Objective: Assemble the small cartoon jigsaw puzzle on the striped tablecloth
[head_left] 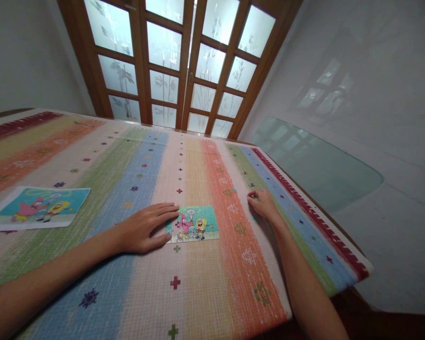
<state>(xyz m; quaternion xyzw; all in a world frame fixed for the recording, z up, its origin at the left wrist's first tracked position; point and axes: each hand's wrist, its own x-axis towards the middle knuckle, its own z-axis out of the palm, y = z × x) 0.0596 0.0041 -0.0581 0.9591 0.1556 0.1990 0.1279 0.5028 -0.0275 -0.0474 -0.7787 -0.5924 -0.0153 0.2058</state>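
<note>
A small cartoon jigsaw puzzle point(195, 224) lies flat near the middle of the striped tablecloth point(184, 293). My left hand point(145, 227) rests flat beside it, fingers stretched out and touching the puzzle's left edge. My right hand point(262, 203) is farther right on the cloth, fingers curled down in a pinch at a small piece point(252, 195) that I can barely make out. Another tiny teal piece point(254, 218) lies by that wrist.
A printed reference picture point(35, 207) of the same cartoon lies at the left on the cloth. The table's right edge point(340, 241) runs close to my right hand, with a glass surface point(315, 165) beyond. Wooden doors with frosted panes point(177, 66) stand behind the table.
</note>
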